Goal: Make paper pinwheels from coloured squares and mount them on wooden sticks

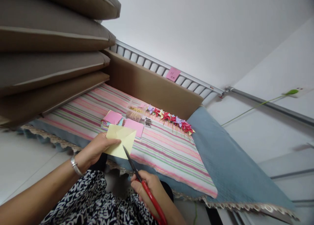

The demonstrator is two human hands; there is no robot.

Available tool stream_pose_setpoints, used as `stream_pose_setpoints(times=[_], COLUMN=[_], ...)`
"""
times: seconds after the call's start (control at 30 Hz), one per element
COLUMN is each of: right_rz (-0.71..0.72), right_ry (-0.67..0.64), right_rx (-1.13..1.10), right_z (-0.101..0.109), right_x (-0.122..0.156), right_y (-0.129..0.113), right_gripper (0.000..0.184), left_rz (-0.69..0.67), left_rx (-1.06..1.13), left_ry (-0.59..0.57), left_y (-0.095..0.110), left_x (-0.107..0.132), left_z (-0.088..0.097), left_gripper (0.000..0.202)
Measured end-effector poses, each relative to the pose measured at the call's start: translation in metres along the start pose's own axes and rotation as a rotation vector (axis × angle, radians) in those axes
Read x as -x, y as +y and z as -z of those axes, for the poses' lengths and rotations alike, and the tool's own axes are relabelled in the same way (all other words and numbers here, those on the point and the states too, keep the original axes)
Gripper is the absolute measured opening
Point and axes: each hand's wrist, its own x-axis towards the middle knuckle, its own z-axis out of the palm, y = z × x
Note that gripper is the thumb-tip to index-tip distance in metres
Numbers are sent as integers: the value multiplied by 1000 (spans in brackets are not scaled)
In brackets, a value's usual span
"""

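My left hand pinches a folded yellow paper square by its left edge, holding it above the near edge of the striped cloth. My right hand grips red-handled scissors. Their blade tips touch the lower right edge of the yellow paper. A silver bracelet sits on my left wrist. Behind the paper lie pink paper squares and a small stack of coloured squares.
A row of small paper pinwheels lies along a brown board. A clear box of sticks and a small stapler sit beside them. Stacked brown cushions rise on the left. A blue mat extends right.
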Motion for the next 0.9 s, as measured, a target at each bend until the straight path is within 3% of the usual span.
stream_pose_setpoints(times=[0.9], right_rz=[-22], right_ry=[9], right_rx=[-12], right_z=[-4], right_x=[-1], right_y=[2], right_gripper=[16], left_rz=[-5], left_rx=[5], left_ry=[-36], left_y=[2], left_x=[3], left_z=[-2], left_gripper=[50])
